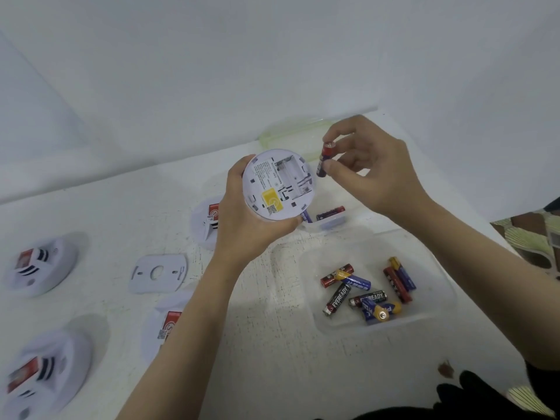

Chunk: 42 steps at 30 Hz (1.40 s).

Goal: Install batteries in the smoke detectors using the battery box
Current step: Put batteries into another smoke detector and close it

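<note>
My left hand (247, 221) grips a round white smoke detector (277, 184), its back turned up so the empty battery bay and a yellow sticker show. Just right of it, my right hand (368, 174) pinches a red and purple battery (324, 159) upright between thumb and fingers, close to the detector's rim. Below the hands a small clear battery box (331, 221) holds two purple batteries. A larger clear box (436, 310) at the right holds several loose batteries (368, 294).
Several other white smoke detectors stand on the white table: two at the left (39, 263) (45, 369), one behind my left hand (206, 221), one under my left forearm (165, 327). A white mounting plate (157, 272) lies between them. A clear green-edged lid (292, 136) rests at the back.
</note>
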Available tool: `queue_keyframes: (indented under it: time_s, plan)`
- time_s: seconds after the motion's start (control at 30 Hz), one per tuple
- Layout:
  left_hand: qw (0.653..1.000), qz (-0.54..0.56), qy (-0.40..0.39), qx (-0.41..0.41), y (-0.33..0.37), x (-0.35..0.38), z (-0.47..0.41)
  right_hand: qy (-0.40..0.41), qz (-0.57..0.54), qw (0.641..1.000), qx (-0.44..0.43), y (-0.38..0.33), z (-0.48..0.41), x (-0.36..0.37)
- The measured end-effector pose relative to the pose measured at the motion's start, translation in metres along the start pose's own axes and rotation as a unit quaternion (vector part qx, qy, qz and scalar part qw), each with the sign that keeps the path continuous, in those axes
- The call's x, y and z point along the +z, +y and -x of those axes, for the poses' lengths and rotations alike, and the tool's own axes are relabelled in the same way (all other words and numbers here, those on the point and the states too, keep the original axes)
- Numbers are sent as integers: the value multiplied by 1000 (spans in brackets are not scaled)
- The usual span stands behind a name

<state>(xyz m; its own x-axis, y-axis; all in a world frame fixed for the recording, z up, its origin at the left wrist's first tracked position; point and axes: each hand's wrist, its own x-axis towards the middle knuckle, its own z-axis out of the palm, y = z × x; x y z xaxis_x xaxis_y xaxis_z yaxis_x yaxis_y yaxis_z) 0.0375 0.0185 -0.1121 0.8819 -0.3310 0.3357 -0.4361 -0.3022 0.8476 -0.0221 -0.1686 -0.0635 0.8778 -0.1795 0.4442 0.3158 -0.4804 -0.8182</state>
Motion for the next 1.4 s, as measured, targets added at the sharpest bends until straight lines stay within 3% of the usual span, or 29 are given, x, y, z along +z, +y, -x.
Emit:
queue_keyframes:
  time_s: [0.27,0.5,0.93,1.13,1.4]
  plan:
    - [998,4,-49,40,11,2,5,11,144,979,-142,4,14,3]
    - [995,20,-62,72,19,6,10,-37,39,997,-48,-2,21,5]
    - [977,-36,39,205,23,11,17,32,79,986,-143,-3,30,11]
    - [981,-14,24,191,24,10,15,36,66,986,-151,-4,25,9]
    - [992,2,-60,112,22,1,5,-17,-19,998,-59,1,10,2]
